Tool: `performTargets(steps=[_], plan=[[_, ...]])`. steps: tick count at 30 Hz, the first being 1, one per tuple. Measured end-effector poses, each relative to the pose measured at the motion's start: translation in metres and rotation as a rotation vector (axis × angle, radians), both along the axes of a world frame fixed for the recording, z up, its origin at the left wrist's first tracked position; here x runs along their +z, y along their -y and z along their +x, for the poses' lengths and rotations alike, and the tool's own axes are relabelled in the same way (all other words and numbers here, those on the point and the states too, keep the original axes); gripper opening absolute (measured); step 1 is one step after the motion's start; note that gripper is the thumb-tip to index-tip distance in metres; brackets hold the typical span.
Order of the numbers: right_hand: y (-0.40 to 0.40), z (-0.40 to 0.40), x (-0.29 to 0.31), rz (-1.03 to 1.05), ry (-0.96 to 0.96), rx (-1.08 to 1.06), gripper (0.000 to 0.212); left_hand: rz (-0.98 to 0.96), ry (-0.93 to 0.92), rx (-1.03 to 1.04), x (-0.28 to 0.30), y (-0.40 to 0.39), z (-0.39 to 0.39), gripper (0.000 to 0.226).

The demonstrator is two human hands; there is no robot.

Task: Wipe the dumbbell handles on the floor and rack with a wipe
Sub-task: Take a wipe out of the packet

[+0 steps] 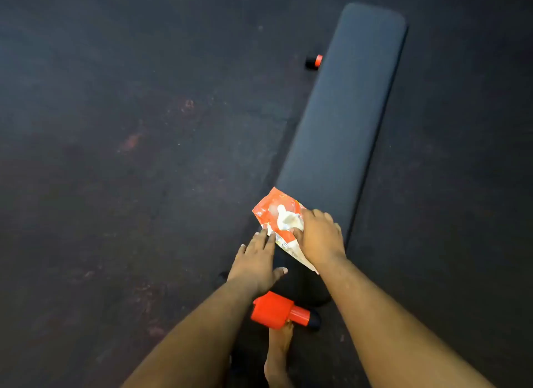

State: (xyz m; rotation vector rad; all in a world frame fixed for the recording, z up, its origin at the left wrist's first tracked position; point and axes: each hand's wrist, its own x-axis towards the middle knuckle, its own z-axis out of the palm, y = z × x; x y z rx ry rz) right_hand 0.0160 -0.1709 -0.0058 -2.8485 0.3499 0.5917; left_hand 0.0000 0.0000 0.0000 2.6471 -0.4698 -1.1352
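A white wipe (pixel 287 221) pokes up out of an orange-and-white wipe packet (pixel 277 219) lying on the near end of the dark padded worktop (pixel 343 113). The right hand (pixel 318 239) has its fingers pinched together on the wipe at the packet's opening, while the left hand (pixel 255 262) lies flat with fingers apart, its tips pressing the packet's near edge to hold it down. This looks like the very first step: getting a wipe free. Next it needs a clean pull upward with the packet kept pinned, then a reach down to a handle. An orange dumbbell (pixel 277 309) rests on the dark floor (pixel 115 156) just below the left wrist, beside a bare foot (pixel 278 356). Another orange-banded piece (pixel 314 61) sits farther off, beside the worktop. No rack is in view. Nothing blocks the pull.
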Motion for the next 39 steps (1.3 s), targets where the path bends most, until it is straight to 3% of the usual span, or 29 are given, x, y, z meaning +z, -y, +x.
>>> performTargets(steps=[7, 13, 15, 18, 21, 23, 28, 35, 39], plan=[[0.004, 0.001, -0.023, 0.101, 0.057, -0.077, 0.019, 0.089, -0.042, -0.172, -0.025, 0.012, 0.018, 0.091], [0.012, -0.008, 0.0, 0.562, 0.154, -0.532, 0.007, 0.113, -0.068, -0.231, -0.013, 0.015, 0.03, 0.087], [0.011, -0.012, 0.016, 0.656, 0.159, -0.619, 0.01, 0.058, -0.051, -0.161, -0.001, 0.009, 0.033, 0.083], [-0.002, -0.017, 0.058, 0.866, 0.149, -0.691, 0.008, -0.277, -0.131, 0.281, 0.043, -0.003, 0.039, 0.07], [-0.028, -0.012, 0.121, 1.036, 0.132, -0.686, 0.011, -0.659, -0.277, 0.721, 0.11, -0.017, 0.048, 0.052], [-0.052, -0.006, 0.169, 1.103, 0.112, -0.636, 0.013, -0.76, -0.267, 0.749, 0.156, -0.036, 0.052, 0.042], [-0.116, 0.005, 0.273, 1.174, 0.129, -0.495, 0.009, -0.855, -0.184, 0.861, 0.257, -0.105, 0.056, 0.022], [-0.226, 0.056, 0.354, 1.109, 0.205, -0.244, 0.011, -0.864, 0.056, 0.925, 0.332, -0.224, 0.083, 0.038], [-0.304, 0.106, 0.391, 1.157, 0.149, -0.123, 0.029, -0.918, 0.088, 0.904, 0.363, -0.303, 0.124, 0.038]])
